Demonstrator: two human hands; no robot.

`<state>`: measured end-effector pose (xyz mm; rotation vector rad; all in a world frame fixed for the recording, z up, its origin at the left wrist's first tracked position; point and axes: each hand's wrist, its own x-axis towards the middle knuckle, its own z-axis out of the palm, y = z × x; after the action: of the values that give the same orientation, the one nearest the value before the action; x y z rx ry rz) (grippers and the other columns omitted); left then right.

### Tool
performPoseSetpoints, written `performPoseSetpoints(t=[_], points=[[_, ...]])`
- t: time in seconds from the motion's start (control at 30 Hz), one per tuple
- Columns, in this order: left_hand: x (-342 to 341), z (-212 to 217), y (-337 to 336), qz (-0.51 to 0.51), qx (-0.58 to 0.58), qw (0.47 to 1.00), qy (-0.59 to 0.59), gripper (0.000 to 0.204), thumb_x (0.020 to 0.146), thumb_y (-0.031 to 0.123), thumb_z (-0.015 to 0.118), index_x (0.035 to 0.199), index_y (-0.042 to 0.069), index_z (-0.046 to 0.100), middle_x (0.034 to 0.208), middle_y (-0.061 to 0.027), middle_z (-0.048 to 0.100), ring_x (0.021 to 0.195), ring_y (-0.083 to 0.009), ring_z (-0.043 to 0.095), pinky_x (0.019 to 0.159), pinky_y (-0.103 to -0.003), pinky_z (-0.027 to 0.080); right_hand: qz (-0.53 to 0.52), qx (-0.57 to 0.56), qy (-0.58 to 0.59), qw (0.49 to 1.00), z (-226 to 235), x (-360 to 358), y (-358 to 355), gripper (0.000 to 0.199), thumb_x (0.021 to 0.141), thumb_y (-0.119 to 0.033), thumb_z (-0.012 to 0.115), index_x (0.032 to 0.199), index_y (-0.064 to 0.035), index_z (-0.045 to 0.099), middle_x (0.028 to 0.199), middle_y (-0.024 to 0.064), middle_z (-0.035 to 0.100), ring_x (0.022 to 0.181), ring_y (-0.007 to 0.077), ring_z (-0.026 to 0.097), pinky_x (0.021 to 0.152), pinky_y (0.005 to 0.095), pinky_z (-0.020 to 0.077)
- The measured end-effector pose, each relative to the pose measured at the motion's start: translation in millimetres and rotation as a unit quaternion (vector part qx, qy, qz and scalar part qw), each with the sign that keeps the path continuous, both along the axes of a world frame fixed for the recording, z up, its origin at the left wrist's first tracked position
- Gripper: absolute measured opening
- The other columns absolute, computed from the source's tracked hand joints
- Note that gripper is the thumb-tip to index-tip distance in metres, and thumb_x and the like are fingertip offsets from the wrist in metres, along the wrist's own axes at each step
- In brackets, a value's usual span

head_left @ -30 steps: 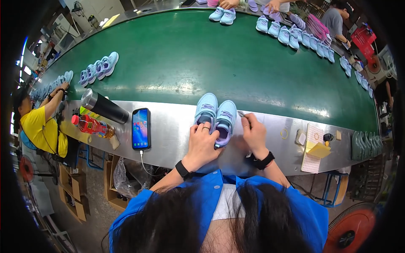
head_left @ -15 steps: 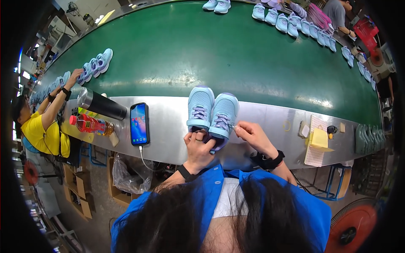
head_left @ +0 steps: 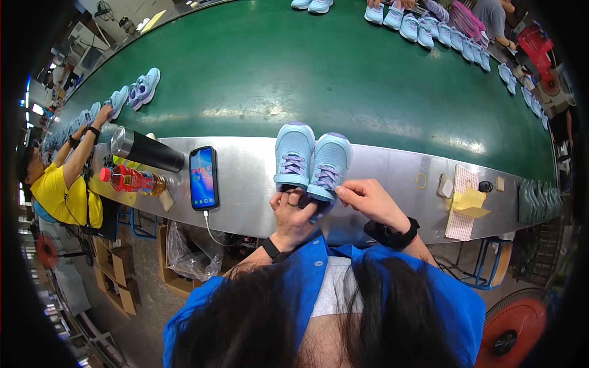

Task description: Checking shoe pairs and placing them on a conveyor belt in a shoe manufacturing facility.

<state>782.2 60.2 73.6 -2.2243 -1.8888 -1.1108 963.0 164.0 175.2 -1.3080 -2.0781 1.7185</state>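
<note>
A pair of light blue children's sneakers with purple laces stands side by side at the near edge of the metal ledge: the left sneaker [head_left: 294,146] and the right sneaker [head_left: 332,156]. My left hand [head_left: 292,222] is closed on their heel ends, fingers curled into the openings. At the right sneaker's strap [head_left: 321,192], on its outer side, my right hand [head_left: 368,199] pinches thumb and forefinger together. Whatever lies between those fingertips is too small to make out.
Left on the ledge are a phone [head_left: 204,178] with a cable, a black tumbler [head_left: 147,151] and a red-capped bottle [head_left: 132,180]. Yellow notepaper [head_left: 471,202] lies right. More sneakers [head_left: 410,27] line the green belt [head_left: 245,67]. A co-worker in yellow [head_left: 58,190] handles sneakers at left.
My right hand has drawn slightly closer to the right sneaker's strap. My left hand keeps its hold. The co-worker's hand at left has moved lower, and hands have appeared at the far sneakers.
</note>
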Motion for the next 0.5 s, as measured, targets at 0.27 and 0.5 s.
performPoseSetpoints(t=[0.27, 0.5], points=[[-3.4, 2.1, -1.5, -0.006, 0.001, 1.000, -0.003, 0.030, 0.057, 0.023, 0.073, 0.086, 0.021, 0.069, 0.109, -0.0058, 0.052, 0.101, -0.0241, 0.050, 0.088, -0.041, 0.028, -0.003, -0.075, 0.032, 0.997, -11.6, -0.3, -0.4, 0.047, 0.094, -0.040, 0.052, 0.069, -0.0003, 0.057, 0.054, 0.0005, 0.047, 0.053, 0.0097, 0.043, 0.050, 0.0288, 0.0339], [-9.9, 6.2, 2.9, -0.008, -0.008, 1.000, -0.011, 0.024, 0.057, 0.025, 0.074, 0.078, 0.020, 0.065, 0.105, -0.0070, 0.054, 0.098, -0.0241, 0.051, 0.088, -0.040, 0.028, -0.163, -0.242, 0.192, 0.937, -13.9, 7.6, 0.8, 0.038, 0.095, -0.038, 0.053, 0.071, -0.0086, 0.053, 0.055, -0.0062, 0.039, 0.050, 0.0015, 0.033, 0.046, 0.0193, 0.0248]])
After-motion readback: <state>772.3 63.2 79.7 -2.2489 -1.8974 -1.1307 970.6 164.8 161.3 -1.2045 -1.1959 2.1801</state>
